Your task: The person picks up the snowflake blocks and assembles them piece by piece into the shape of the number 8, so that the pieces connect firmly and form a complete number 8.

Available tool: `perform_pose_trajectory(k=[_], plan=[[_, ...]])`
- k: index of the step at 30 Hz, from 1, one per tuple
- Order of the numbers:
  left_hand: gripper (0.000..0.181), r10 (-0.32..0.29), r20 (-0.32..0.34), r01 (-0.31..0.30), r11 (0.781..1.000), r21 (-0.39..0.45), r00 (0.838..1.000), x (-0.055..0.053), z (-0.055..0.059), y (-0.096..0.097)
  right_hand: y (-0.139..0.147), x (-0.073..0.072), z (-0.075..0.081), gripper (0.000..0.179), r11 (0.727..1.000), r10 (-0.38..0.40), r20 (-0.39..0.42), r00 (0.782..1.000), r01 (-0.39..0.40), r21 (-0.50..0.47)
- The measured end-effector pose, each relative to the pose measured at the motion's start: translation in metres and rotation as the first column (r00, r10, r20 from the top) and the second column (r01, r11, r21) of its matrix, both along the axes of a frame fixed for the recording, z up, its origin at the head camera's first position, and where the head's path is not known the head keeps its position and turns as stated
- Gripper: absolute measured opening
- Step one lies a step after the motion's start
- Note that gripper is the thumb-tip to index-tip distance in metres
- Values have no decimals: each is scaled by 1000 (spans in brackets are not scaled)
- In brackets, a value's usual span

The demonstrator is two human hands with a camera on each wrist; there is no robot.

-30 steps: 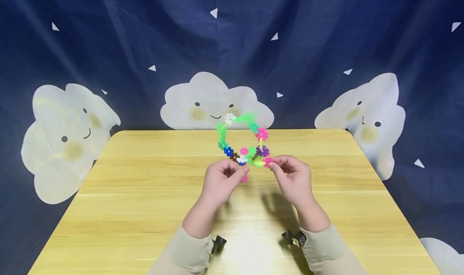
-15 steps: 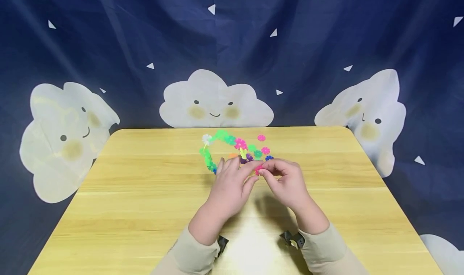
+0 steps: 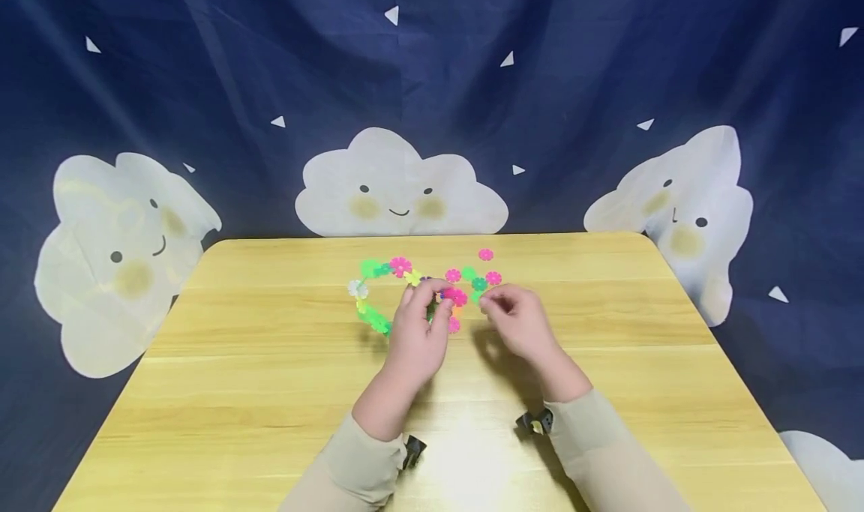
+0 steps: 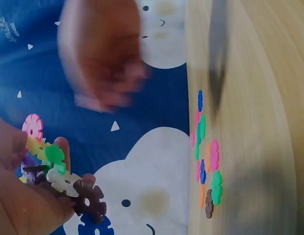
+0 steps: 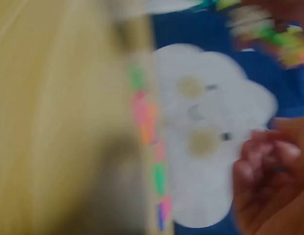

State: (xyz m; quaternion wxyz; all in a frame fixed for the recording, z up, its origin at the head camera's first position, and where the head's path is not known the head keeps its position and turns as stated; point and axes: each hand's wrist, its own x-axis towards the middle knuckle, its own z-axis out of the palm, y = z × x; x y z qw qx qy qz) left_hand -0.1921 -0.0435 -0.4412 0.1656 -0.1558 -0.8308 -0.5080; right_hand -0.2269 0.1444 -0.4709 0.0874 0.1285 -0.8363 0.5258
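My left hand (image 3: 415, 339) holds a chain of colourful plastic flower discs (image 3: 400, 265) above the table. The chain curves out to the left of the hand, with a white disc at its far left. In the left wrist view, pink, yellow, green, white and brown discs of the chain (image 4: 90, 201) stick out beyond the thumb and fingers. Part of it is hidden behind the hand. To the right, my right hand (image 3: 525, 321) is apart from the chain. Its fingers are curled, and no disc shows between them in the blurred right wrist view.
Several loose flower discs (image 3: 479, 283), pink, green, blue, orange and brown, lie on the wooden table (image 3: 270, 392) beyond and between the hands. A dark blue curtain (image 3: 574, 70) with clouds hangs behind the table's far edge.
The chain has come down and left with my left hand. My right hand pinched a pink disc at its end, then let go and moved apart to the right.
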Motion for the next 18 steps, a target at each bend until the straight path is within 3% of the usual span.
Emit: perform_pose_trajectory(k=[1, 2, 4, 6, 9, 12, 18], plan=[[14, 8, -2, -8, 999, 39, 1000, -1, 0, 0, -2, -5, -5, 9, 991, 15, 54, 998, -22, 134], [13, 16, -5, -16, 997, 72, 1000, -2, -1, 0, -5, -9, -10, 12, 962, 43, 95, 995, -67, 266], [11, 30, -5, -30, 992, 123, 1000, -2, -1, -1, -14, -17, -17, 16, 869, 118, 143, 983, -172, 464], [11, 43, -3, -42, 986, 163, 999, -2, -2, -1, -24, -21, -20, 12, 784, 180, 167, 970, -243, 570], [13, 48, -7, -45, 977, 209, 999, 0, -1, 0, -33, -24, -21, 6, 714, 191, 179, 965, -261, 649], [18, 43, -14, -39, 972, 232, 999, 0, 1, 1, -37, -25, -20, 13, 691, 163, 200, 966, -257, 676], [11, 29, 11, -31, 965, 260, 1000, 0, 4, -2, -33, -28, -19, 15, 721, 170, 269, 948, -305, 621]])
